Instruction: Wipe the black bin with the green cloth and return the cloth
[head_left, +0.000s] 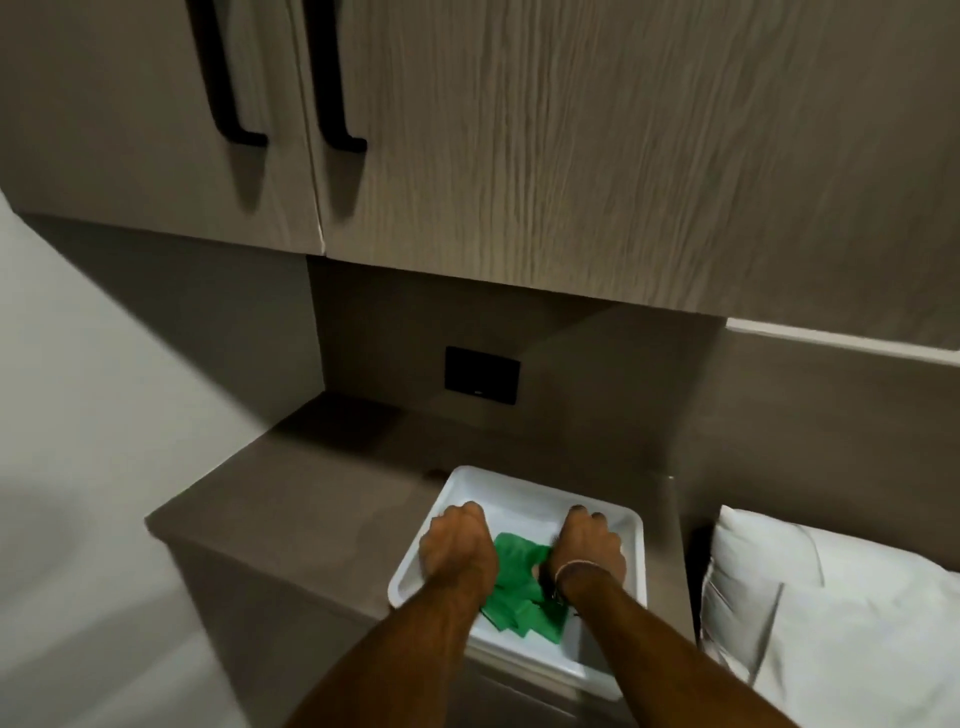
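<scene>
A crumpled green cloth (519, 592) lies inside a white tray (602, 670) on a grey-brown bedside counter (291, 499). Both my hands reach into the tray with the knuckles up and the fingers curled downward. My left hand (457, 540) is at the cloth's left edge and my right hand (589, 545), with a thin band on its wrist, is at its right edge. The cloth spans between them and runs back under my wrists. The fingertips are hidden under the hands. No black bin is in view.
The tray sits at the counter's front right corner. A black wall switch plate (482, 375) is on the back panel. Wood-grain cabinets with black handles (332, 88) hang overhead. A white pillow (831, 613) lies to the right, and a pale wall stands to the left.
</scene>
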